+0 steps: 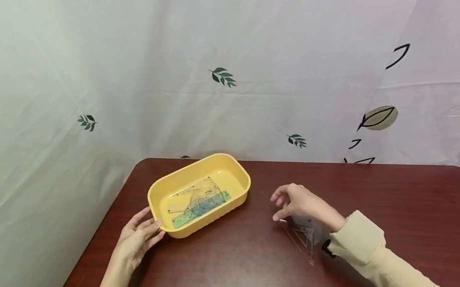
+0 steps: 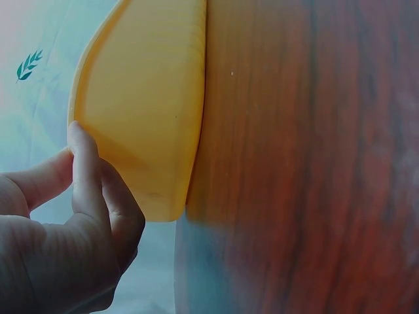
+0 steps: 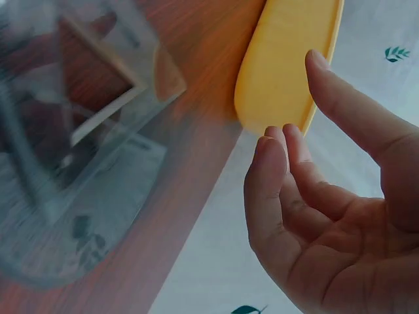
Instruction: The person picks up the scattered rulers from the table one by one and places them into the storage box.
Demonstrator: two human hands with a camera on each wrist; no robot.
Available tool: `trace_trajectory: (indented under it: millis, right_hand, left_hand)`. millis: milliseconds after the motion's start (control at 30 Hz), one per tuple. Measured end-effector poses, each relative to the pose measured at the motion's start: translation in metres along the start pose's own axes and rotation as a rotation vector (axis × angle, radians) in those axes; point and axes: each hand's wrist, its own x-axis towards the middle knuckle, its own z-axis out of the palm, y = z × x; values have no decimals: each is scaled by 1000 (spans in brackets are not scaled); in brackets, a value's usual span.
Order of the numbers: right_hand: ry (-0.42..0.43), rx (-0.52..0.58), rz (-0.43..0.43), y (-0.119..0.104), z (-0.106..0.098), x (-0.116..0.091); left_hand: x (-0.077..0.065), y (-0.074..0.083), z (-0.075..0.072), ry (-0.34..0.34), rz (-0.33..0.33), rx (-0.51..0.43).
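Note:
A yellow plastic basin (image 1: pixel 208 220) stands on the table, its long side slanting up to the right. Inside lie a clear set square (image 1: pixel 214 186) and a green ruler (image 1: pixel 182 218), with other clear pieces overlapping them. My left hand (image 1: pixel 134 241) holds the basin's near-left end, fingertips at the rim and outer wall in the left wrist view. Fingers loosely bent and thumb apart, my right hand (image 1: pixel 301 202) is empty above another clear set square (image 1: pixel 302 238). Beside this one a clear round-edged piece (image 3: pixel 98 229), possibly a protractor, shows blurred in the right wrist view.
The dark red wooden table (image 1: pixel 242 273) reaches back to a pale cloth (image 1: pixel 288 52) printed with leaves. This cloth also hangs close along the left and right sides. The basin sits near the table's back left corner.

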Motion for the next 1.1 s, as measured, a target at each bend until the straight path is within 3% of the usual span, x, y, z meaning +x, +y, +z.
trace_trajectory:
  millis: [567,1100]
  right_hand:
    - [9,-191,100,21,2,-29]
    - [21,-253,126,23,10,-41]
  left_hand:
    - [-1,2,1,-3,2,-10]
    - [-2,2,2,1,3,-20]
